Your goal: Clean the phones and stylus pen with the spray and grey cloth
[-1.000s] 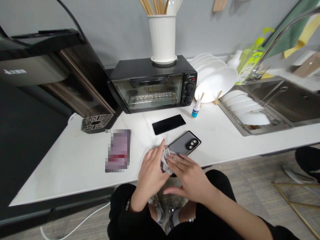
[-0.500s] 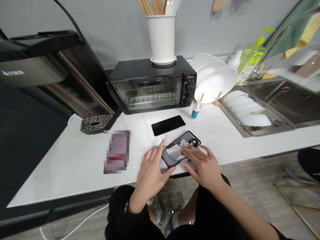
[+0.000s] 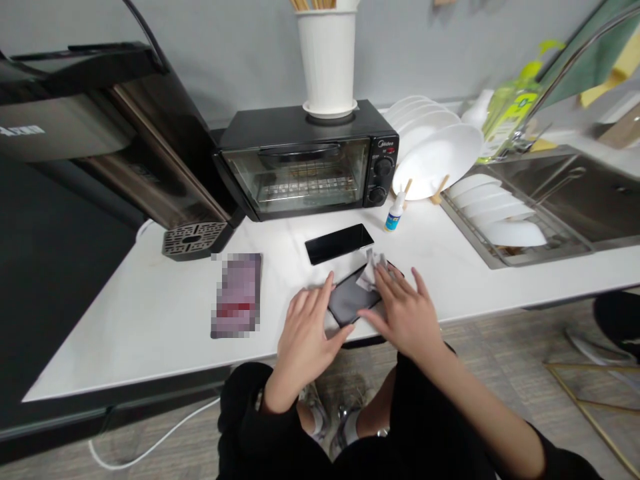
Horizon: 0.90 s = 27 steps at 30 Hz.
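White counter (image 3: 135,320); toaster oven (image 3: 295,160) w/ wire rack (image 3: 307,190) inside, approx. 12 o'clock from phone case (image 3: 347,300). White cup (image 3: 327,63) on top holds sticks (image 3: 315,4). Sink (image 3: 605,177) at 2 o'clock contains white dishes (image 3: 505,213). Sm. bottle (image 3: 393,215) at 1, black phone (image 3: 340,245) at 11. Phone case lies on counter btwn hands: L hand (image 3: 304,337) brackets its 9 o'clock end, fingers close, thumb apart; R hand (image 3: 413,320) has fingers together on wipe (image 3: 369,272) atop it, pinky & thumb apart.
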Motion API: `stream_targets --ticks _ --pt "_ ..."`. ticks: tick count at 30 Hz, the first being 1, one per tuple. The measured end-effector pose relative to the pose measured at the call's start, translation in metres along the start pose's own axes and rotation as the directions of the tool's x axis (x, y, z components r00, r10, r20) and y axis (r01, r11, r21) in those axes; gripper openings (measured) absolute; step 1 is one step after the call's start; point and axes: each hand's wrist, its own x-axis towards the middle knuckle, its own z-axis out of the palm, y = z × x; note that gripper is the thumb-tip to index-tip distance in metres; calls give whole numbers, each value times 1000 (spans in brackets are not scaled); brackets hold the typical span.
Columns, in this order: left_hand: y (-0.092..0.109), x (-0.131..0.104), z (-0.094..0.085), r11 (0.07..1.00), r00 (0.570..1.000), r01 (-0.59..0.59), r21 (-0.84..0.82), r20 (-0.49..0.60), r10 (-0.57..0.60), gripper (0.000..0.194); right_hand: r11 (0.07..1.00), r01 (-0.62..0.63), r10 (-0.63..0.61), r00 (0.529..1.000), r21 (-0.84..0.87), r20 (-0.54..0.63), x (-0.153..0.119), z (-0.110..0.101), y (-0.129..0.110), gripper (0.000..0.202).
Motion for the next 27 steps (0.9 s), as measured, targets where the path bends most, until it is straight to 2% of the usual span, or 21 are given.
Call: stream_targets --ticks 3,4,7,8,9,11,12,13,15,16,17,19,20,22,23,24,25,27 --pt "0 1 1 1000 1000 18 25 -4 -18 97 956 258 -271 959 137 87 1 0 -2 84" --pt "0 1 1 999 1000 21 31 -4 -21 97 952 269 -285 953 144 100 2 -1 -2 80" --pt "0 1 1 999 1000 20 28 -2 -20 99 997 80 -81 994 14 71 4 -5 6 71" --pt "-1 1 1 1000 1000 18 22 -2 -18 99 998 63 -64 996 3 63 4 -7 8 73" --pt "-1 1 1 1000 1000 16 16 0 -16 99 994 108 -110 991 28 76 3 -8 10 78" --pt "-1 1 0 1000 1000 13 10 -4 -13 101 953 269 -286 950 136 125 2 -10 11 86" --pt "-1 1 0 1000 1000 13 8 -6 -13 103 941 297 -319 939 160 128 2 -10 12 85" --pt "0 1 0 1000 1000 15 8 -8 -15 104 952 271 -289 950 145 121 2 -11 12 81" --pt "0 2 0 1000 1000 22 3 -10 -22 106 991 121 -125 989 53 79 3 -10 13 75" --pt "0 2 0 1000 1000 27 -2 -10 -27 107 996 88 -90 994 35 65 4 -10 13 75" --pt "0 3 1 1000 1000 31 -8 -8 -31 107 992 115 -119 990 53 73 4 -9 12 79" --pt "-1 3 1 999 999 35 -13 -15 -36 107 958 249 -266 958 144 111 5 -7 10 83" --pt "-1 3 1 999 999 35 -13 -22 -35 106 950 268 -287 952 160 109 6 -6 8 80" --pt "-2 3 1 999 999 33 -10 -34 -33 107 985 149 -154 986 82 62 6 -6 5 71" --pt "-2 2 1 999 999 32 -11 -35 -32 108 998 63 -64 998 29 29 6 -6 4 68" --pt "-2 2 1 999 999 33 -14 -34 -33 109 1000 26 -26 1000 5 12 6 -7 3 69" --pt "-3 2 2 999 999 35 -20 -30 -35 110 999 49 -49 999 17 24 5 -8 2 73" --pt "-2 2 2 999 999 37 -30 -27 -38 108 982 165 -173 981 91 83 1 -11 0 76"
